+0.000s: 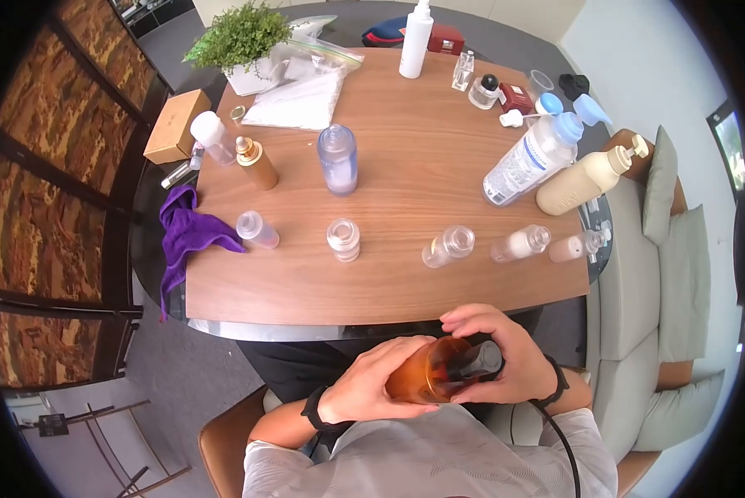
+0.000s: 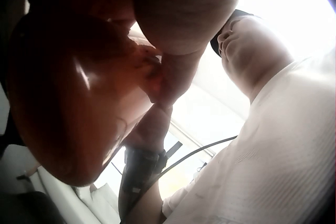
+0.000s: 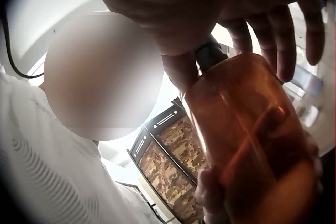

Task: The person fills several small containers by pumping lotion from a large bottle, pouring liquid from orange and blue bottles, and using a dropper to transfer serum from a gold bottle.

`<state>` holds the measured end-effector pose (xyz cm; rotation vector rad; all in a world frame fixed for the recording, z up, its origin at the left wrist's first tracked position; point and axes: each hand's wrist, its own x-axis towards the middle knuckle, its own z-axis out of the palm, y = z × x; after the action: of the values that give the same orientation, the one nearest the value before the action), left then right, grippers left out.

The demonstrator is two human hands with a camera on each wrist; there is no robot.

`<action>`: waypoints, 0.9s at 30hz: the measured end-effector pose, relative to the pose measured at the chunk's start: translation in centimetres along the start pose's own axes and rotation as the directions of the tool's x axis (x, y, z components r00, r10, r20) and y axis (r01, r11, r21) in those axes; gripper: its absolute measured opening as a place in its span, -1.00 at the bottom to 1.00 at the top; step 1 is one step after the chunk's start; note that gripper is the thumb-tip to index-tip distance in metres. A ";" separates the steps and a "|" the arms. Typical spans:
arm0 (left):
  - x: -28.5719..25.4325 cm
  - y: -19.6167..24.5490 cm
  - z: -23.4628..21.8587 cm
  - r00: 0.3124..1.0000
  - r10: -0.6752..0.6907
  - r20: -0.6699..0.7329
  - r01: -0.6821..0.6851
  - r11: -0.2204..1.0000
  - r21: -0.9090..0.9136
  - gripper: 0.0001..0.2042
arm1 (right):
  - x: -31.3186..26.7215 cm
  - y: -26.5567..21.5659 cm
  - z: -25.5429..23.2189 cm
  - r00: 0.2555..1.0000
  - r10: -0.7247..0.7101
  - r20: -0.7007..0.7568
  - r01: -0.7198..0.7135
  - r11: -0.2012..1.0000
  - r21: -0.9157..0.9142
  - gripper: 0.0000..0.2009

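Observation:
An amber bottle (image 1: 414,375) with a black top (image 1: 486,358) is held tilted in front of the chest, its top toward the right. My left hand (image 1: 374,375) grips the bottle's body, thumb on the near side. Around the black top, my right hand (image 1: 518,353) is cupped loosely, its thumb right by the neck. In the right wrist view the fingers (image 3: 286,50) of that hand hang spread past the bottle, and light shows between them and the black top (image 3: 210,53). The bottle's amber body (image 2: 79,103) fills much of the left wrist view.
Small clear bottles (image 1: 343,241) line the near part of the table (image 1: 372,295). A large pump bottle (image 1: 576,184) and a clear bottle (image 1: 528,166) stand at right. At left are a gold-topped bottle (image 1: 259,166) and a purple cloth (image 1: 192,232); a potted plant (image 1: 244,41) stands behind.

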<state>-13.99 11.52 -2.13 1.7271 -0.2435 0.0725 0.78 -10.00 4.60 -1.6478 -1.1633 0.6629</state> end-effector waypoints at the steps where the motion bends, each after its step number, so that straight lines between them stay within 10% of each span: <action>1: 0.0 -0.1 0.0 1.000 -0.003 -0.005 0.003 1.000 -0.001 -0.13 | 0.3 -0.3 0.3 1.000 0.025 0.001 -0.025 0.996 0.083 -0.14; 14: -0.2 -0.5 0.4 0.998 -0.050 0.027 0.050 0.999 0.010 -0.05 | -0.1 -0.6 0.8 0.998 0.059 -0.021 -0.059 0.998 -0.011 -0.06; 27: -0.4 -0.7 0.6 0.993 -0.109 0.042 0.108 0.994 0.028 -0.11 | -0.3 -1.4 -0.7 0.994 0.091 -0.059 -0.084 0.991 0.101 -0.48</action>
<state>-14.26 11.07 -2.98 1.7662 -0.1804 -0.0416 0.72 -10.46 6.15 -1.6316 -1.0022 0.7074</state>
